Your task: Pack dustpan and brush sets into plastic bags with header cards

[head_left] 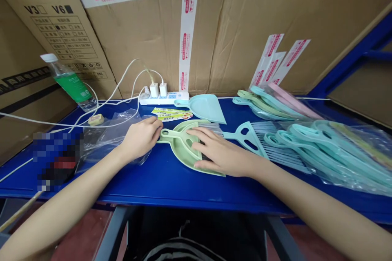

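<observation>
A pale green plastic dustpan point(180, 151) lies flat on the blue table, with its handle pointing left. My left hand point(141, 138) curls over the end of that handle. My right hand point(217, 155) spreads across the pan's right side, fingers pressing on it. A small brush with grey bristles point(212, 127) sits in the pan, mostly hidden under my right hand. Just to the right, a teal hand brush point(246, 138) lies with its bristles pointing right.
A light blue dustpan point(205, 108) and printed paper labels point(171, 114) lie beyond my hands. Bagged teal and green pieces point(330, 155) are heaped at right. A power strip point(162, 98), water bottle point(69, 81), clear plastic bag point(113, 138) and cardboard boxes point(159, 36) surround the table.
</observation>
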A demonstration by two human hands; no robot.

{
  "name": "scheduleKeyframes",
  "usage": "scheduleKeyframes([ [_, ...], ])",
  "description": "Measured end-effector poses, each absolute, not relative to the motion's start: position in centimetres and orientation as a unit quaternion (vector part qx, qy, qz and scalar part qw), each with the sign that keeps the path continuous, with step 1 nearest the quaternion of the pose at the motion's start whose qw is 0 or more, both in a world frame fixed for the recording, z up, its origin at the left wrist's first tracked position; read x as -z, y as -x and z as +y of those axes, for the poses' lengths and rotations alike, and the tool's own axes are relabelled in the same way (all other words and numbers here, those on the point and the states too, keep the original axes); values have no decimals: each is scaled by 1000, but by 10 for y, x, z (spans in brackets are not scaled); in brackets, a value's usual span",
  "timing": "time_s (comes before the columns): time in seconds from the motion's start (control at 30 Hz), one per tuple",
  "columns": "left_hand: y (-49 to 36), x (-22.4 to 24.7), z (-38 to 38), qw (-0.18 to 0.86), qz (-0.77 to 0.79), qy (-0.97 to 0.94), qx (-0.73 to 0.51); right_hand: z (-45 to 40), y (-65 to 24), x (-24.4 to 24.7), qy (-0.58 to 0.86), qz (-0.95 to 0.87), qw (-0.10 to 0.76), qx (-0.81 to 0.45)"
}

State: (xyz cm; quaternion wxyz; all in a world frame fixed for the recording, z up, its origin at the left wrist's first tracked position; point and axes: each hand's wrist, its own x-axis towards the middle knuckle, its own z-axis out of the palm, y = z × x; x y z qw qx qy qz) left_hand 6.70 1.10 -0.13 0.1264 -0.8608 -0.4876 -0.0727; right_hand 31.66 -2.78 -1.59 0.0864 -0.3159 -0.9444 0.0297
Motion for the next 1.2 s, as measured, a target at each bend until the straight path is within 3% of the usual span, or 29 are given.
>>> scheduleKeyframes([
  [0.2, -67, 3, 11, 61, -510, 855, 67, -27, -316, 14, 322, -926, 119, -160],
  [0.5, -61, 5, 23, -71, -460, 871, 154, -19, -329, 8, 312, -911, 42, -266],
  [1.2, -66, 15, 24, -307, -429, 821, 220, -21, -314, 19, 339, -917, 85, -191],
])
